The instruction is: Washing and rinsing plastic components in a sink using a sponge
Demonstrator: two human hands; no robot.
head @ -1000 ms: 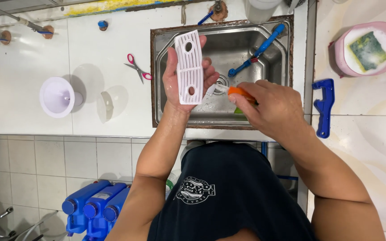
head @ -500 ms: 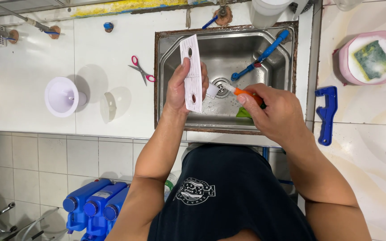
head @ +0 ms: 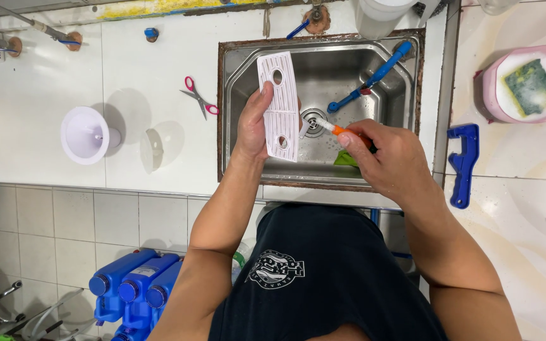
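Left hand point(head: 252, 129) grip pinching white slotted plate point(head: 279, 107) over sink point(head: 235, 63); right hand point(head: 390, 158) grip clamped on orange-handled brush point(head: 336, 129) just beside it.

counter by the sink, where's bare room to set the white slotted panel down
Bare tile lies between the red scissors and the white funnel, and behind both. Right of the sink, tile in front of the blue tool is free. The basin is crowded: blue-handled brush, both hands.
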